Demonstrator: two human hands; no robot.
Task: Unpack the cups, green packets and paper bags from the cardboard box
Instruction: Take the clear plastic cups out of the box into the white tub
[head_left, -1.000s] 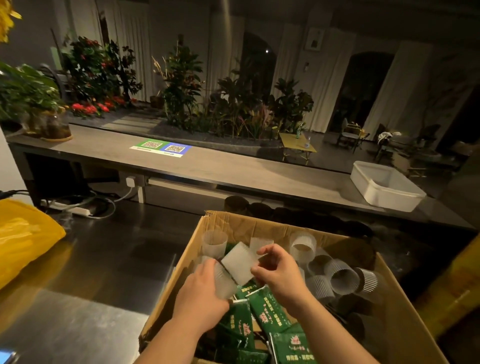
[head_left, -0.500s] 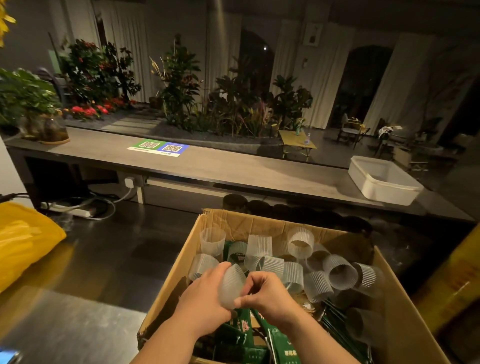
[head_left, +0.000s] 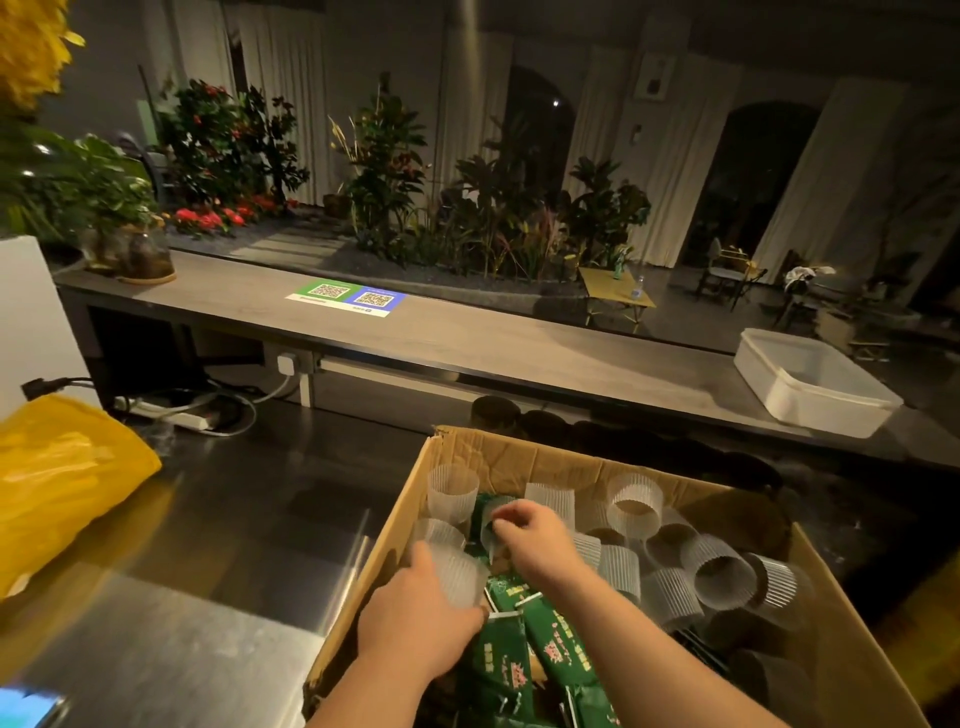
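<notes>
An open cardboard box stands on the steel counter in front of me. Inside lie several ribbed clear plastic cups and several green packets. My left hand is inside the box near its left wall, closed around a ribbed cup. My right hand reaches further in, its fingertips pinching the rim of another cup that lies over a green packet. No paper bags can be made out.
A yellow plastic bag lies on the counter at left. A white tub sits on the long grey bench behind, with QR stickers and a potted plant. Cables and a power strip lie below the bench.
Both hands were together on one cup; now the left hand keeps that cup and the right hand has moved forward onto another cup deeper in the box.
</notes>
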